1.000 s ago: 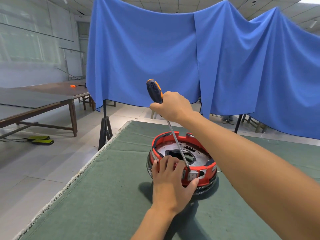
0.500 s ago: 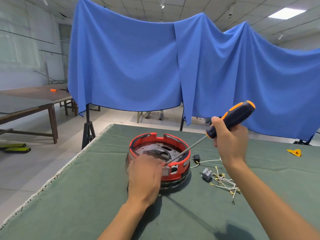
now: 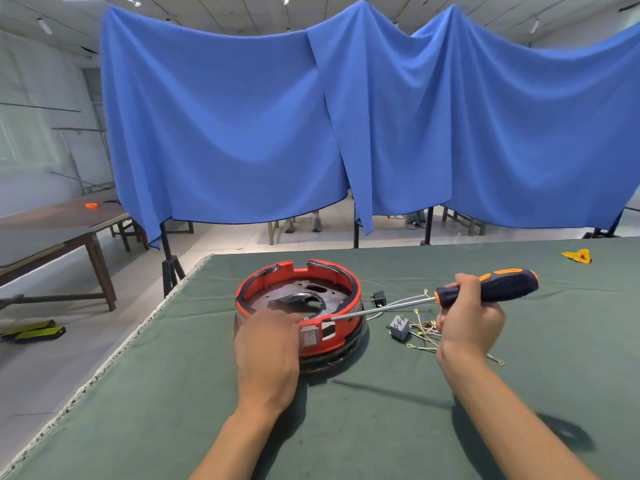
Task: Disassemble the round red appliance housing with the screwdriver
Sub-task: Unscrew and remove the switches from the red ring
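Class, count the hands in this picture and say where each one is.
2. The left hand rests on the near rim of the red housing; the right hand grips the screwdriver to its right.

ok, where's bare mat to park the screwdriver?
Bare: left of the red housing toward the mat edge, and the near strip between the forearms. Crowded: right of the housing, wires, grey relay and black plug under the screwdriver.

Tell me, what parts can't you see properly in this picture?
Head view, the only one:
- The left hand covers the near left rim of the round red appliance housing, so its fingertips are hidden.
- The tip of the orange and black screwdriver meets the rim; any screw there is too small to see.
- The grey block and thin wires are partly behind the right hand.
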Motion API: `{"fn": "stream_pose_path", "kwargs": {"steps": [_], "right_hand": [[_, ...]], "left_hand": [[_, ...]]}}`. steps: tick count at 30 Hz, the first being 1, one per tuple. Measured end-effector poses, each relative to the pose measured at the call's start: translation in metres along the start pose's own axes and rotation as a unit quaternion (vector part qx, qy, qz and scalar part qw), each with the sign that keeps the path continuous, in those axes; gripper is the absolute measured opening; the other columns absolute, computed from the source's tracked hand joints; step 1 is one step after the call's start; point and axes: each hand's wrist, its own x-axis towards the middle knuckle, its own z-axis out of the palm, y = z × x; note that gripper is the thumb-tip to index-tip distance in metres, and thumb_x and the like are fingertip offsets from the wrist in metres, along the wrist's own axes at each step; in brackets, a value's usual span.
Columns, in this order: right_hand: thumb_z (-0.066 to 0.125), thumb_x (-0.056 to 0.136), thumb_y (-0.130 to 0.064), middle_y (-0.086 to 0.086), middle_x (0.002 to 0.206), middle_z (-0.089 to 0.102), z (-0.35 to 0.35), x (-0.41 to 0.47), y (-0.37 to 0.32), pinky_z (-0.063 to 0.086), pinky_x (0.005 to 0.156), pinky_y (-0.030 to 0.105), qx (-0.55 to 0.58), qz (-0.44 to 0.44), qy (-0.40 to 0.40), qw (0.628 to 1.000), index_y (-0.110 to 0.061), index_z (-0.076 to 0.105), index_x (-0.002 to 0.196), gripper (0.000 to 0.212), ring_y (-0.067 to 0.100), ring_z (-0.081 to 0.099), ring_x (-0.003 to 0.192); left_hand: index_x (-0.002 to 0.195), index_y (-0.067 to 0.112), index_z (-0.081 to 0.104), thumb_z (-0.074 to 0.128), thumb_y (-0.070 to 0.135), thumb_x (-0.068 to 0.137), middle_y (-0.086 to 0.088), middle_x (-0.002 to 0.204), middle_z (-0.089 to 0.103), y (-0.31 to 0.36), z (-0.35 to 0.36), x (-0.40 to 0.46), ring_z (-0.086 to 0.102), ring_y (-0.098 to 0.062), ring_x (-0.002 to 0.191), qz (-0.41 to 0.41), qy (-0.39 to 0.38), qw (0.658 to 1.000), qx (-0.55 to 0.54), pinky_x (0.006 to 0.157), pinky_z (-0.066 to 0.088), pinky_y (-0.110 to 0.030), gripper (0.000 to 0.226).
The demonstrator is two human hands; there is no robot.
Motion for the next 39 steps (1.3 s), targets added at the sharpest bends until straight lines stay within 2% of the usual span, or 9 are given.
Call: {"fn": "stream_pose_path", "kwargs": {"steps": [4,10,14,24,28,33,37,39], "right_hand": [[0.059,0.061,-0.036,-0.01,0.042,0.046,-0.005,0.005,0.008,0.026,0.038,0.022,-0.005,0.018,0.015,1.0,-0.017,0.051,0.057,0.022,0.012,0.034,0.035],[0.058,0.06,-0.036,-0.009,0.045,0.049,-0.009,0.004,0.015,0.028,0.047,0.028,-0.016,0.025,0.023,0.999,-0.018,0.053,0.054,0.02,0.017,0.039,0.044],[0.058,0.06,-0.036,-0.011,0.043,0.049,-0.011,0.0,0.019,0.03,0.05,0.029,-0.02,0.032,0.024,0.999,-0.017,0.053,0.056,0.021,0.017,0.039,0.044],[0.058,0.063,-0.039,-0.004,0.054,0.053,-0.015,-0.008,0.028,0.031,0.053,0.033,-0.013,0.057,0.067,0.996,-0.014,0.054,0.063,0.026,0.02,0.041,0.05],[0.056,0.067,-0.037,-0.01,0.04,0.051,-0.013,-0.008,0.034,0.032,0.053,0.033,-0.023,0.064,0.078,0.995,-0.014,0.053,0.056,0.026,0.022,0.04,0.048],[0.055,0.078,-0.034,-0.01,0.039,0.053,-0.003,0.002,0.041,0.035,0.05,0.031,-0.067,0.081,0.095,0.99,-0.015,0.055,0.054,0.03,0.019,0.046,0.048],[0.054,0.084,-0.032,-0.006,0.057,0.059,0.01,0.016,0.046,0.037,0.053,0.031,-0.106,0.084,0.073,0.988,-0.016,0.055,0.061,0.028,0.017,0.054,0.056],[0.054,0.085,-0.033,-0.006,0.059,0.058,0.018,0.025,0.047,0.037,0.054,0.032,-0.135,0.079,0.058,0.986,-0.016,0.054,0.06,0.03,0.016,0.053,0.057]], "left_hand": [[0.102,0.026,0.068,0.028,0.039,0.091,0.01,0.106,0.058,0.0,0.002,-0.001,0.043,-0.013,0.114,0.009,0.002,1.0,-0.001,0.1,0.031,-0.044,0.043],[0.103,0.024,0.068,0.037,0.029,0.091,0.008,0.107,0.058,0.0,0.004,-0.001,0.044,-0.015,0.114,0.009,-0.004,1.0,0.006,0.1,0.032,-0.045,0.033],[0.103,0.024,0.067,0.038,0.03,0.091,0.009,0.106,0.058,-0.001,0.004,-0.001,0.044,-0.014,0.112,0.013,-0.003,1.0,0.009,0.099,0.032,-0.044,0.032],[0.102,0.026,0.067,0.036,0.032,0.092,0.014,0.102,0.056,0.002,0.004,0.001,0.039,-0.012,0.112,0.009,-0.008,1.0,-0.001,0.097,0.029,-0.043,0.033],[0.102,0.028,0.067,0.034,0.035,0.091,0.013,0.103,0.056,0.002,0.005,0.001,0.036,-0.012,0.113,-0.002,-0.018,1.0,-0.008,0.095,0.027,-0.041,0.035],[0.102,0.029,0.066,0.034,0.036,0.091,0.014,0.103,0.054,0.002,0.005,0.001,0.035,-0.011,0.113,-0.007,-0.025,1.0,-0.013,0.093,0.026,-0.038,0.035],[0.102,0.03,0.066,0.035,0.036,0.091,0.017,0.101,0.052,0.002,0.003,0.001,0.034,-0.01,0.113,-0.006,-0.028,0.999,-0.028,0.092,0.026,-0.038,0.034],[0.102,0.029,0.067,0.035,0.036,0.09,0.017,0.1,0.051,0.002,0.003,0.002,0.034,-0.01,0.112,-0.005,-0.029,0.999,-0.032,0.092,0.027,-0.039,0.034]]}}
